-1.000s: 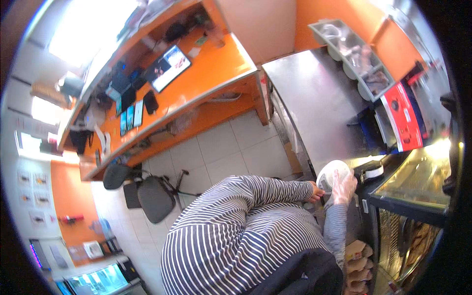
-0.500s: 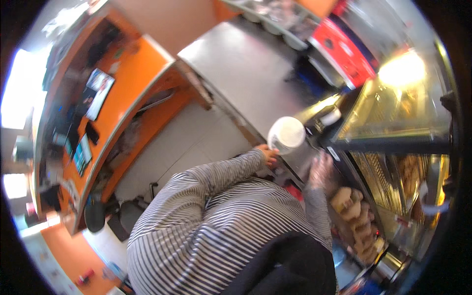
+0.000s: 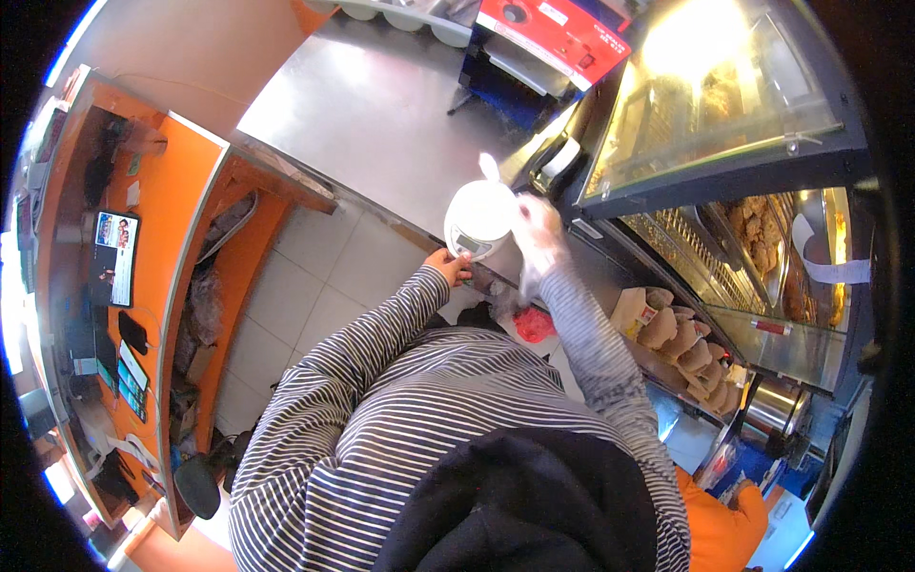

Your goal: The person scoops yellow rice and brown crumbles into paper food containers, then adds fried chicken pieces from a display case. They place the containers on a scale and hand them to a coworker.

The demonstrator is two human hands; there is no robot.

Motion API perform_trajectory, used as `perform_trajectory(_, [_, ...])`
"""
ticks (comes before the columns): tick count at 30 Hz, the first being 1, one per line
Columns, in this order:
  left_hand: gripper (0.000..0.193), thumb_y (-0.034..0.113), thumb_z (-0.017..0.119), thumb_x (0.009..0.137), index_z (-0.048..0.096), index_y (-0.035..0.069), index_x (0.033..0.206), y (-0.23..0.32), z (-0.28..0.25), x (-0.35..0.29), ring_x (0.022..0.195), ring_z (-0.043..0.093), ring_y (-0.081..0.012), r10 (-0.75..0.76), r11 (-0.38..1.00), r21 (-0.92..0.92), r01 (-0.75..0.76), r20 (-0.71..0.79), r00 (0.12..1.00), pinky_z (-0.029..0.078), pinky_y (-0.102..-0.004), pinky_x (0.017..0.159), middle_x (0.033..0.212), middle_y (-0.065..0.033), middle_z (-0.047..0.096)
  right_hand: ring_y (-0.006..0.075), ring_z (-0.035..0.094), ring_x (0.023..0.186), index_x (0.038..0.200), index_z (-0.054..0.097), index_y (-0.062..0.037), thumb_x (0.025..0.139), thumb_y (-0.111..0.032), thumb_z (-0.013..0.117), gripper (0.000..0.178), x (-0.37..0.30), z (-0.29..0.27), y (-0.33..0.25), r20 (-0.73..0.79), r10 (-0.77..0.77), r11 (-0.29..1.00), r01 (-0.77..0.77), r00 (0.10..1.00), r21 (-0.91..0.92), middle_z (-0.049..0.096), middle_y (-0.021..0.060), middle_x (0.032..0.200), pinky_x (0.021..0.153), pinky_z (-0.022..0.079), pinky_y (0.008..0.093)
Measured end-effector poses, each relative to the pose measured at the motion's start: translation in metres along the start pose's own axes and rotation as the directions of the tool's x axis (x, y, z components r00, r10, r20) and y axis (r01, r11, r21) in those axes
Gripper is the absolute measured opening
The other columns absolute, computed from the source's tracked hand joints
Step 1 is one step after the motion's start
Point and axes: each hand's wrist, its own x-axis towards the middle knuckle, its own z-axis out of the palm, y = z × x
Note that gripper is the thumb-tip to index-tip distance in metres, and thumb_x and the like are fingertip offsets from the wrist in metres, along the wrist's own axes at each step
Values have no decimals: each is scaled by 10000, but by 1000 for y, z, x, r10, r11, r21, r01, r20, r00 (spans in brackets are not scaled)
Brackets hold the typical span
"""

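Note:
A round white kitchen scale [image 3: 477, 214] with a small display on its near edge is at the front edge of the metal counter. My left hand [image 3: 450, 268] grips its near rim beside the display, fingers bent at the edge. At the scale's right side is my right hand [image 3: 539, 227], smeared by motion; its fingers do not show clearly. Whitish, see-through material shows about that hand and wrist, but whether it is a glove or a bag I cannot tell. A small white tip [image 3: 489, 168] sticks up behind the scale.
A red-fronted machine [image 3: 558, 38] stands on the metal counter [image 3: 353, 105]. To the right is a lit glass food cabinet [image 3: 710, 105]. Brown paper bags [image 3: 672, 343] are below it. An orange desk [image 3: 172, 219] runs along the left. A person's orange sleeve [image 3: 715, 520] shows lower right.
The whole view has shifted, moving the counter and scale leftward and up in the picture. My right hand has come from the counter beside the scale to its right rim. My left hand stays at the scale.

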Motion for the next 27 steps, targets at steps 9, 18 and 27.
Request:
perform_trajectory(9, [407, 358, 626, 872, 552, 39, 1114, -4, 3, -4, 740, 620, -153, 18, 992, 126, -30, 93, 995, 504, -304, 628, 922, -74, 656, 186, 611, 822, 1042, 605, -51, 832, -156, 638, 238, -73, -8, 35, -205, -415, 894, 355, 886, -274, 639, 84, 881, 683, 500, 330])
perform_trajectory(18, [387, 328, 642, 868, 551, 34, 1101, -6, 34, -3, 646, 620, -162, -70, 984, 170, 57, 72, 995, 475, -287, 537, 900, -82, 655, 240, 500, 1029, 1362, 321, -65, 827, -549, 592, 771, -237, -107, 167, -436, 865, 475, -123, 248, 871, 447, 122, 1216, 807, 479, 410])
perform_trajectory(27, [441, 359, 649, 857, 545, 21, 1121, -5, 20, 2, 822, 624, -175, -74, 970, 242, 35, 153, 986, 506, -301, 660, 973, -96, 643, 405, 399, 1213, 1280, 323, 27, 797, -500, 616, 773, -200, -132, 178, -247, 824, 307, -35, 510, 951, 331, 241, 1337, 936, 419, 544])
